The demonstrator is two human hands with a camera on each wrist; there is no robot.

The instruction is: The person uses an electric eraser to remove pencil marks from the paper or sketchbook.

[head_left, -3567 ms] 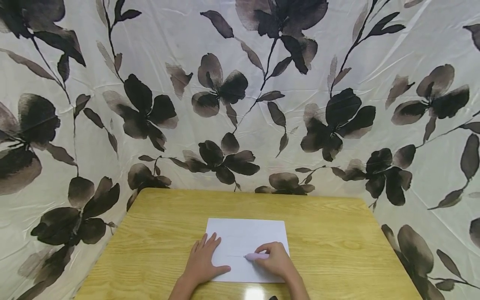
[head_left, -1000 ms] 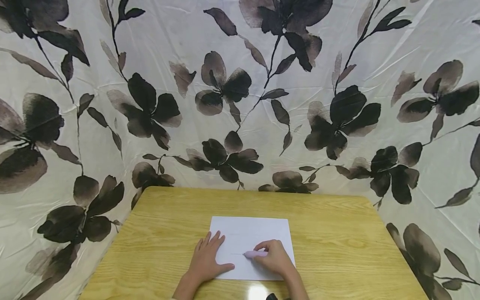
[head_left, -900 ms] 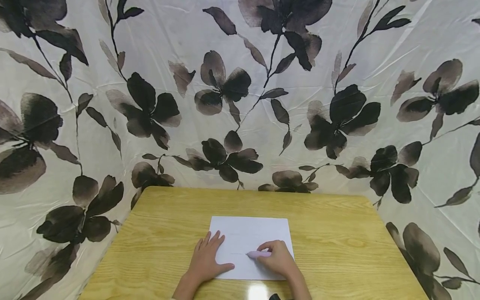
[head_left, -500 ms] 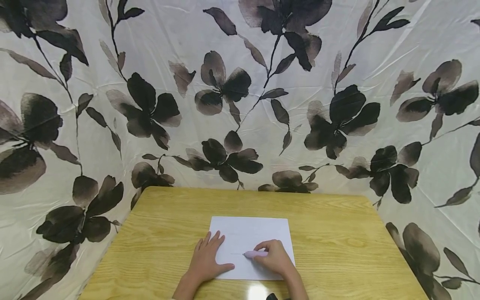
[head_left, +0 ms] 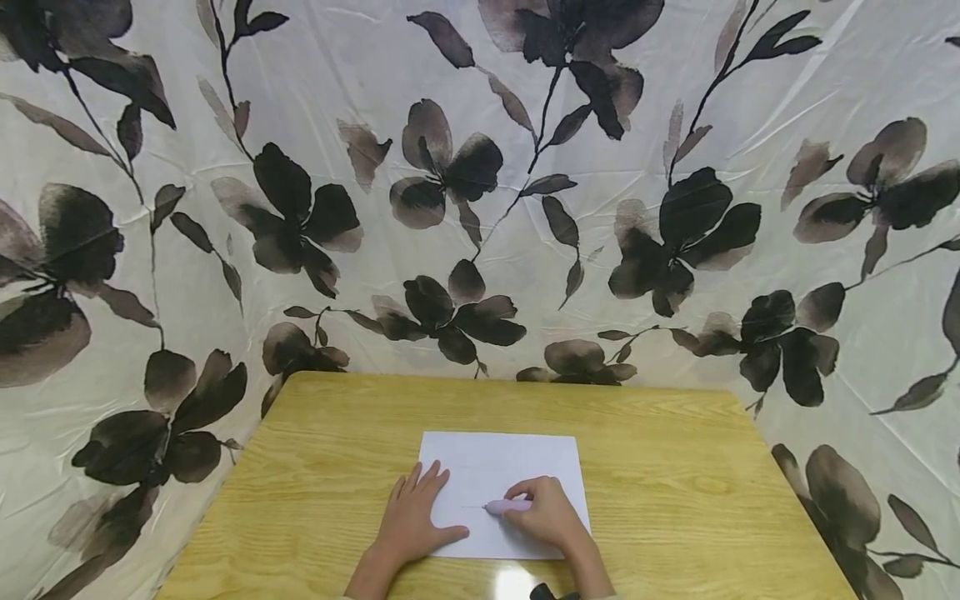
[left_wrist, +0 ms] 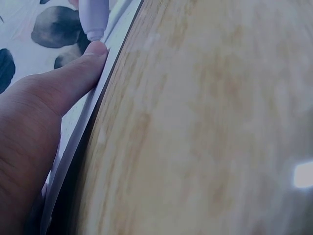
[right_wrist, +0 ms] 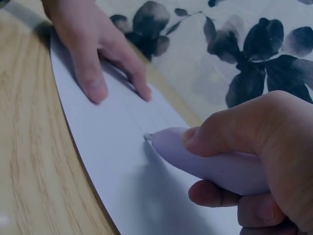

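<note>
A white sheet of paper [head_left: 495,454] lies on the wooden table, with faint thin lines across it. My left hand [head_left: 411,518] rests flat on its left side, fingers spread and thumb along the near edge. My right hand [head_left: 551,510] pinches a thick, pale purple pen-shaped tool [head_left: 512,506] between thumb and fingers. In the right wrist view, the tool's small metal tip [right_wrist: 148,137] meets the paper, with the left hand's thumb and finger beyond it. The left wrist view shows my left thumb [left_wrist: 80,71] at the paper's edge, the purple tool overlapping behind it.
The yellow wooden table [head_left: 660,475] extends on all sides of the paper. A floral cloth [head_left: 480,208] hangs behind it and along both sides. A dark object [head_left: 542,592] sits by my right wrist at the bottom edge.
The tool's tip has shifted slightly left along the faint line, after a short move right about a second ago. My left hand has stayed in place on the paper.
</note>
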